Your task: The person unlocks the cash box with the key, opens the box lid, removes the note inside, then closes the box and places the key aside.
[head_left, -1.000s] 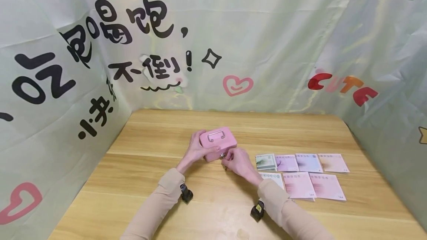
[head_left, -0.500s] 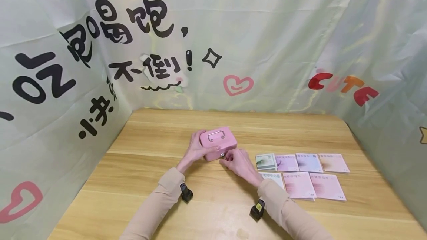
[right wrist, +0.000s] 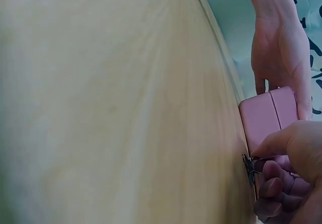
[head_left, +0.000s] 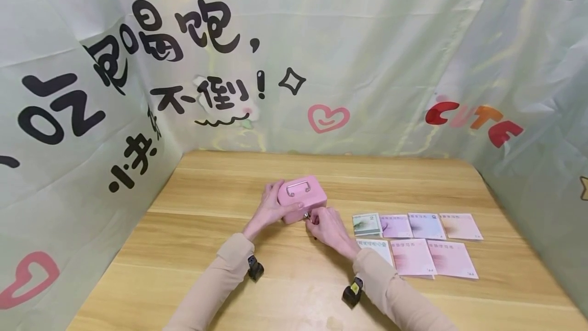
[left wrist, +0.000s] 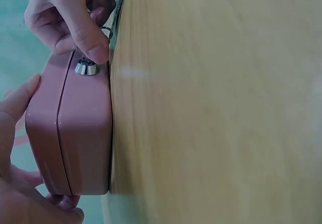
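A pink metal cash box (head_left: 303,195) with a wire handle on its lid stands closed on the wooden table. My left hand (head_left: 270,211) grips it from the left, thumb over the lid's front edge. At the front, my right hand (head_left: 329,228) pinches a key at the silver round lock (left wrist: 87,69). The key's head is mostly hidden by my thumb and finger. A ring hangs from it with a spare key (right wrist: 249,168), which dangles near the table top.
Right of the box lie two rows of play banknotes, including a green note (head_left: 366,225), a blue note (head_left: 426,226) and a pink note (head_left: 412,258). Printed cloth (head_left: 376,65) walls surround the table (head_left: 220,172) at the back and sides.
My right hand has turned slightly at the lock, its fingers rolling over the key. The left hand and box stay in place.
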